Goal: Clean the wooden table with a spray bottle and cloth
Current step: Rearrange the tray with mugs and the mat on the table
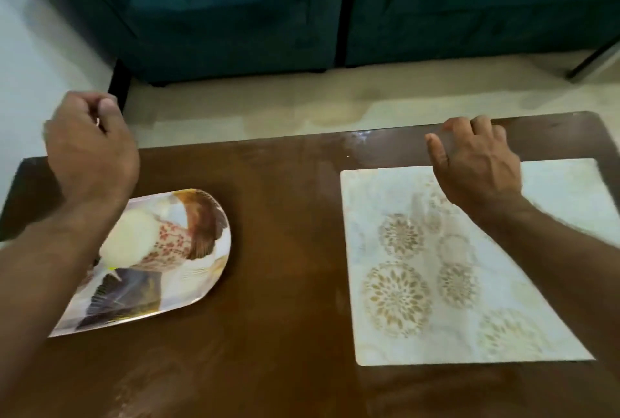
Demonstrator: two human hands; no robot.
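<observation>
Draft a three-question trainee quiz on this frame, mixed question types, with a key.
1. True or false: a spray bottle stands on the wooden table.
2. Which item lies under the left forearm? A) placemat B) printed tray C) cloth
3. Fill in: the right hand hovers over the far edge of the ____.

Key:
1. False; none is in view.
2. B, the printed tray; the left hand is curled beyond it, holding nothing visible.
3. Placemat, pale with floral medallions.
</observation>
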